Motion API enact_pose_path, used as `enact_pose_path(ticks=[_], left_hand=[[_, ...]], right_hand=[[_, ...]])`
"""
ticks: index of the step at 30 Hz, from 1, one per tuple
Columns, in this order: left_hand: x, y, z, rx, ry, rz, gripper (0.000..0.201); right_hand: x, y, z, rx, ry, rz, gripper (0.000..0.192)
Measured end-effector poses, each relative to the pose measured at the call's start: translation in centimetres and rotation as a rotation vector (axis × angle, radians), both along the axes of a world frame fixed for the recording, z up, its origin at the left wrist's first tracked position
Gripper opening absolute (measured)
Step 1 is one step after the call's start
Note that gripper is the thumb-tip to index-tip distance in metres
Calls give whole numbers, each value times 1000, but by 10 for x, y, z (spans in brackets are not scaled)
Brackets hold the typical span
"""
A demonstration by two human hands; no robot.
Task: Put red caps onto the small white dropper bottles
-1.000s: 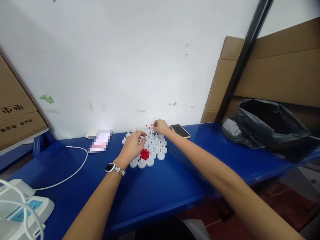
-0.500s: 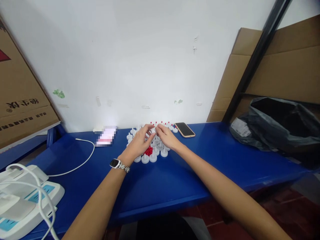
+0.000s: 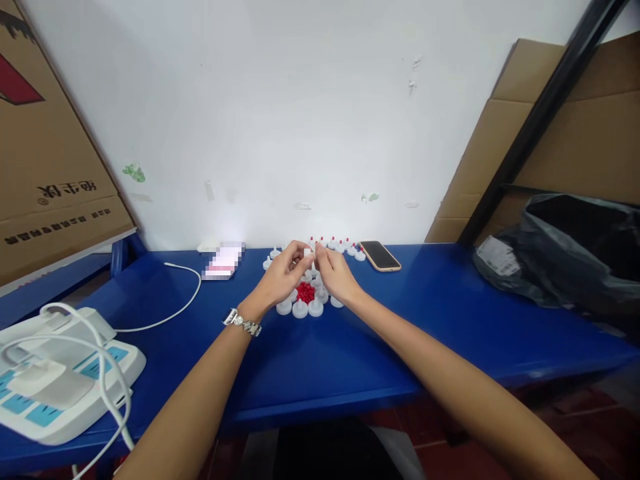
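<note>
My left hand point(image 3: 284, 272) holds a white nozzle cap point(image 3: 308, 253) between thumb and fingers, above the blue table. Close against it, my right hand point(image 3: 338, 272) is pinched; whatever is in its fingertips is too small to make out. Below both hands lies a heap of small red tips point(image 3: 305, 292), ringed by several white nozzle caps point(image 3: 300, 308) standing spout up. Behind the hands, near the wall, stand several white caps with red tips point(image 3: 360, 253) on their spouts. My hands hide part of the group.
A phone point(image 3: 381, 256) lies right of the caps, and a blurred-out screen point(image 3: 224, 261) glows at the left. A white power strip point(image 3: 65, 393) with cables sits at the near left. A dark plastic bag point(image 3: 515, 260) rests at the right; cardboard point(image 3: 65, 153) stands at the left.
The view has shifted slightly. My hands remain together above the caps, with the left wrist turned a little and the white cap held more upright.
</note>
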State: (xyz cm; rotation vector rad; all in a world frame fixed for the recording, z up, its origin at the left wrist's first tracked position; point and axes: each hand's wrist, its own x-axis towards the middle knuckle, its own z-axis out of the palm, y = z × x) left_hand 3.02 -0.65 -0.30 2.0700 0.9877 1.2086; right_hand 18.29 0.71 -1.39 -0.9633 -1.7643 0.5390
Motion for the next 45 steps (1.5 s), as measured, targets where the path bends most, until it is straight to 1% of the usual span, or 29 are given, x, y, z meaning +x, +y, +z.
enact_pose_path(ticks=[1, 3, 5, 6, 7, 8, 10, 12, 14, 17, 20, 23, 25, 27, 30, 33, 36, 39, 42, 45], left_hand=[[-2, 2, 1, -47, -40, -15, 30], [-10, 7, 2, -124, -135, 8, 39], [-20, 13, 3, -158, -242, 104, 46], [-25, 16, 3, -139, -247, 137, 45], [-28, 17, 3, -101, -226, 169, 42], [-30, 18, 2, -73, -174, 168, 38], [-32, 18, -1, -29, -61, 142, 33], [-30, 17, -3, -10, 36, 122, 32], [-29, 15, -5, 1, 106, 137, 32], [-26, 12, -6, 23, 170, 149, 32], [-18, 10, -5, 48, 172, 126, 31], [-7, 10, -2, 59, 171, 133, 34], [0, 14, 1, 67, 169, 146, 37], [6, 19, 5, 79, 172, 158, 36], [13, 30, 7, 116, 237, 190, 28], [18, 35, 3, 148, 293, 242, 25], [18, 33, -5, 200, 348, 285, 24], [12, 28, -11, 247, 441, 279, 23], [6, 24, -12, 231, 466, 282, 22], [3, 23, -11, 224, 459, 286, 23]], right_hand=[[0, -1, 1, 15, -4, -13, 54], [4, 0, 3, 48, 12, -61, 52], [12, 2, 3, 69, 22, -116, 50], [15, 4, 3, 69, -2, -123, 48], [18, 5, 2, 64, -53, -105, 46], [20, 7, 1, 58, -126, -67, 44], [20, 7, -2, 52, -276, 36, 39], [17, 7, -4, 31, -347, 112, 34], [17, 7, -4, -24, -316, 138, 35], [20, 11, -2, -95, -174, 130, 37], [25, 16, -1, -126, -20, 176, 32], [30, 22, 2, -135, 102, 225, 31], [38, 28, 7, -94, 133, 166, 29], [49, 37, 13, -21, 92, 30, 24], [69, 58, 17, 33, -92, -193, 16], [79, 85, 12, -26, -305, -336, 16], [74, 105, 3, -106, -484, -378, 20], [62, 113, -1, -151, -642, -360, 20], [54, 113, 1, -184, -736, -342, 21], [49, 117, 8, -187, -742, -356, 27]])
